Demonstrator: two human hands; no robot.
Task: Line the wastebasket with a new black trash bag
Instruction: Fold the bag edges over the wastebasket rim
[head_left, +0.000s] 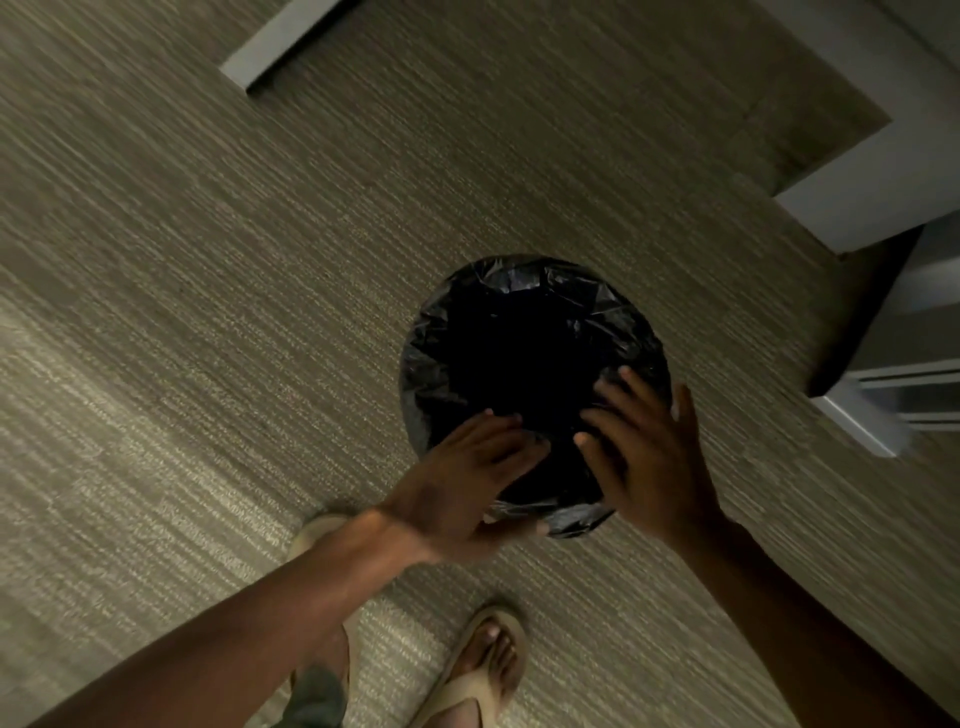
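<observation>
A round wastebasket (576, 522) stands on the carpet right of centre, seen from above. A black trash bag (493, 291) lines it, with crinkled plastic folded out over the rim all around. The inside is dark. My left hand (462, 478) lies over the near rim, fingers spread and resting on the plastic, thumb under the near edge. My right hand (649, 452) hovers over the near-right rim, fingers apart, tips at the bag; I cannot tell whether it presses the plastic.
Striped grey-beige carpet (260, 312) covers the floor. White baseboard and a door frame (872, 208) run along the right, with a white fixture corner (857, 421) close to the basket. A pale panel edge (280, 47) lies at top. My sandalled feet (483, 665) stand below the basket.
</observation>
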